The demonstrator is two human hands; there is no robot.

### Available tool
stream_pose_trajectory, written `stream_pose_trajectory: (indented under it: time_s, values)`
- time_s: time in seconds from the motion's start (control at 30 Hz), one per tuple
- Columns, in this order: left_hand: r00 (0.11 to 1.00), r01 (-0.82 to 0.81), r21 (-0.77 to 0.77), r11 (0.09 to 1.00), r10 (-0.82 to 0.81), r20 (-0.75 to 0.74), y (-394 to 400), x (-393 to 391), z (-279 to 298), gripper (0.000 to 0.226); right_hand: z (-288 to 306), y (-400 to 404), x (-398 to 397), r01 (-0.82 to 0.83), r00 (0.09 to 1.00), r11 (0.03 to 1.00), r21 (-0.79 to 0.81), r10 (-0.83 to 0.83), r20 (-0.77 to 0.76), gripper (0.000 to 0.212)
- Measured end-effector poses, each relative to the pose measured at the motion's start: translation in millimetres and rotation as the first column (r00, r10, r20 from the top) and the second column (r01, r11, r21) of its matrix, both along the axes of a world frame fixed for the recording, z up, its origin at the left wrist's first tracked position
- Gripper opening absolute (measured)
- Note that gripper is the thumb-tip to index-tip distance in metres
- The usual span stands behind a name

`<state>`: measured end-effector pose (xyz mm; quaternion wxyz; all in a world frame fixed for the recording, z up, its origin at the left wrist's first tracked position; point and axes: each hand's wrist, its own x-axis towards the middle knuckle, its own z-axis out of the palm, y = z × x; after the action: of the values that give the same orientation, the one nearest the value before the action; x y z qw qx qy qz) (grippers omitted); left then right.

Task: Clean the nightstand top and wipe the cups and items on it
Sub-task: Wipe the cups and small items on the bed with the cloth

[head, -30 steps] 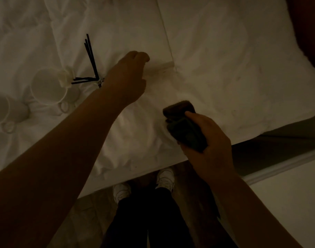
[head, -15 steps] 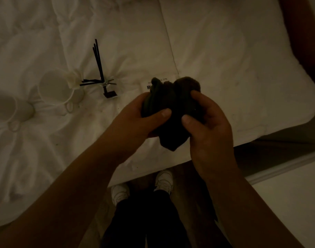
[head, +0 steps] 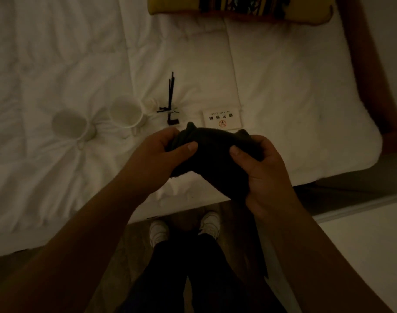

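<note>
Holding the dark cloth [head: 212, 152] bunched between my left hand [head: 163, 154] and right hand [head: 260, 163], I should fold a flat pad before wiping the cups [head: 125, 114] beyond my left hand.

There are two white cups [head: 71, 126] [head: 125, 114] on the white bedding, one dark cloth [head: 213, 159], one small sign card [head: 222, 119], one bundle of black sticks [head: 171, 96], one patterned pillow [head: 238, 7], two hands [head: 156, 159] [head: 265, 172] and two white shoes [head: 159, 231] [head: 210, 224]
</note>
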<state>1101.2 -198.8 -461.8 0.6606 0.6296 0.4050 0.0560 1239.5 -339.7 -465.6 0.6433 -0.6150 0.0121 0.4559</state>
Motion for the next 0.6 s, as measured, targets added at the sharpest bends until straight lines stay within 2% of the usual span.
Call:
stream_pose_trajectory:
  time_s: [0.1,0.2,0.3,0.4,0.47,0.53,0.6]
  values:
    - [0.997,-0.081,0.089,0.993,0.081,-0.005,-2.1,-16.7,40.0,0.014,39.8,0.9,-6.0,-0.076,0.989,0.995,-0.058,0.083,0.12,0.028]
    - [0.988,-0.135,0.176,0.975,0.146,-0.051,-1.8,-35.4,97.4,0.013,94.5,-3.1,-11.2,-0.172,0.964,0.975,-0.14,0.196,0.182,0.035]
    - [0.986,-0.124,0.269,0.955,0.148,-0.072,-8.3,-62.1,155.0,0.015,147.4,-6.6,-17.1,-0.344,0.889,0.915,-0.211,0.39,0.238,0.046]
    - [0.981,-0.163,0.353,0.921,0.191,-0.044,-13.5,-89.3,220.3,0.017,203.1,0.5,-22.9,-0.566,0.671,0.759,-0.32,0.65,0.355,0.046]
    - [0.976,-0.209,0.311,0.927,0.219,0.002,-18.3,-109.1,258.7,0.014,235.3,14.8,-30.5,-0.701,0.479,0.61,-0.37,0.787,0.389,0.032]
    - [0.959,-0.284,0.232,0.93,0.276,0.067,-24.1,-126.6,287.7,0.009,260.6,30.4,-42.4,-0.784,0.338,0.496,-0.373,0.846,0.413,0.017]
    - [0.917,-0.392,0.171,0.904,0.371,0.145,-31.7,-148.1,312.8,0.01,283.5,48.1,-59.0,-0.819,0.246,0.434,-0.374,0.856,0.456,0.01]
